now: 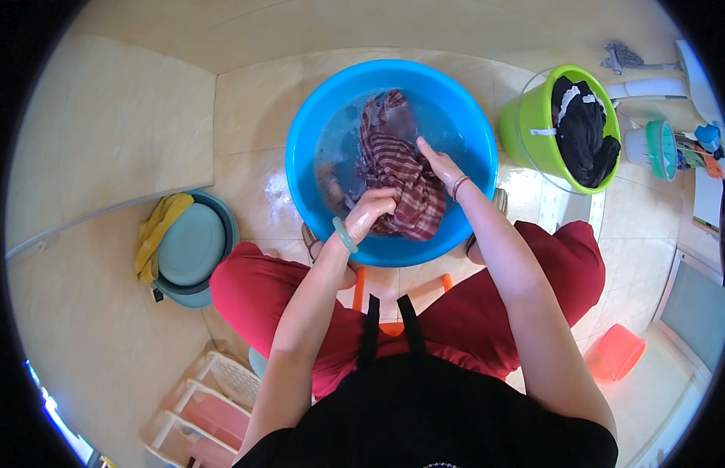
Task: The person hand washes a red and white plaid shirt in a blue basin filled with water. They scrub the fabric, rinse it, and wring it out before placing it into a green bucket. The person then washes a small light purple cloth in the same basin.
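While the maroon plaid cloth (405, 173) sits bunched and wet in the blue basin (301, 156), partly in cloudy water (337, 134), its long axis runs from the far side back toward the wearer, slanting right at the near end. And look at the placing: the left hand (369, 212) is at its near left edge, fingers curled in on the folds, a narrow grip that seems to have fabric in it. Across on the right edge, a touch farther out, comes the right hand (442, 165), thumb raised and spread; its fingers are hidden by the cloth, so I can't tell how firm that grip is. The bulk lies right between the two, both touching, neither clearly nearer! Beyond, on the right, a green bucket (518, 117) holds dark clothes (585, 140).
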Available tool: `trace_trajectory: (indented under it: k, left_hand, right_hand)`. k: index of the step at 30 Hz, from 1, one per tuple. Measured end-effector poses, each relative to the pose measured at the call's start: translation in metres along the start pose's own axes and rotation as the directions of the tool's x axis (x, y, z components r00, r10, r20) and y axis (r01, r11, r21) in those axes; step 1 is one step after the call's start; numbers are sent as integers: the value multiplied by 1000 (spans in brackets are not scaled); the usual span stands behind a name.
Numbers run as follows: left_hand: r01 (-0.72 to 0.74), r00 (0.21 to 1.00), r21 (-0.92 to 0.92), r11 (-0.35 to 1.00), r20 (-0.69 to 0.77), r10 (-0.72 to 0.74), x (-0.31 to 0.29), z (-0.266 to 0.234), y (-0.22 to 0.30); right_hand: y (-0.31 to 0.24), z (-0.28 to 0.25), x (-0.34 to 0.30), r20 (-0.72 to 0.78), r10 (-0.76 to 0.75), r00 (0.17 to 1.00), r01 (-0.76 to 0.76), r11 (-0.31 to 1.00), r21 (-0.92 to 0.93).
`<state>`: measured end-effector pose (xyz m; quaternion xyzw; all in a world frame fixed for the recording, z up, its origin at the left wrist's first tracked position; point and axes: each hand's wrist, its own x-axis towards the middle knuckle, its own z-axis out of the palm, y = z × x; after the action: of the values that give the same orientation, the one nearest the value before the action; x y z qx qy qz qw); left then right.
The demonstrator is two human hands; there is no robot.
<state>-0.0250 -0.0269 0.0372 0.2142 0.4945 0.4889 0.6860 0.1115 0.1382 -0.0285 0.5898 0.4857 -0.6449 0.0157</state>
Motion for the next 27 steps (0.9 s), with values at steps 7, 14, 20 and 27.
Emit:
trace_trajectory:
  k: [7, 14, 20, 27]
  left_hand:
    - [274, 934, 170, 946, -284, -219, 7, -3, 11]
    - [264, 908, 130, 956, -367, -201, 38, -10, -19]
    - [262, 945, -39, 964, -194, -265, 32, 8, 8]
    - [-84, 898, -117, 990, -440, 25, 28, 7, 2]
  right_hand:
    - [12, -14, -8, 13, -158, 987, 138, 900, 414]
    - [-21, -22, -67, 142, -300, 943, 84, 627, 774]
    - [-14, -30, -78, 154, -377, 913, 109, 589, 801]
    - [1, -47, -67, 75, -364, 928, 350, 924, 152]
